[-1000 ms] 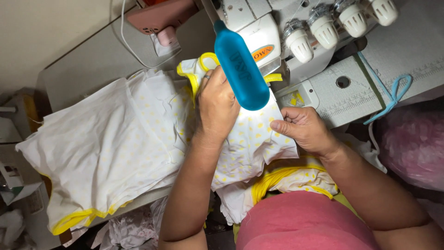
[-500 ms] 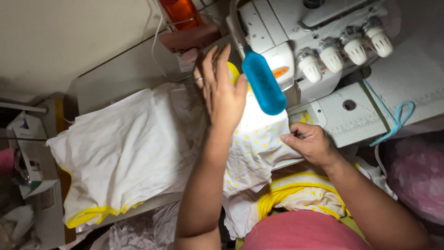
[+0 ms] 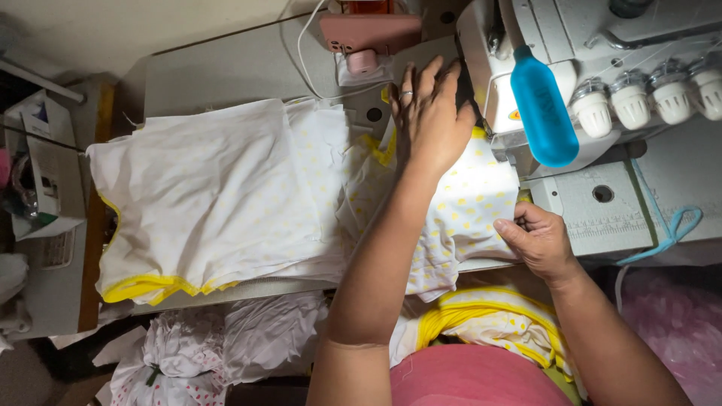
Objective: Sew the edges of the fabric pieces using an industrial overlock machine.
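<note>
On the grey desk (image 3: 226, 71), your left hand (image 3: 429, 113) lies spread flat on the yellow-dotted white cloth (image 3: 466, 203) beside the sewing machine (image 3: 602, 45). Your right hand (image 3: 538, 239) pinches the cloth's near edge, with a white pile (image 3: 218, 195) left of both.

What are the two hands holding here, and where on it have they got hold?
Both are on the white garment with yellow dots. The right hand pinches its near right edge; the left hand lies flat on its far end by the sewing machine, pressing rather than gripping.
</note>
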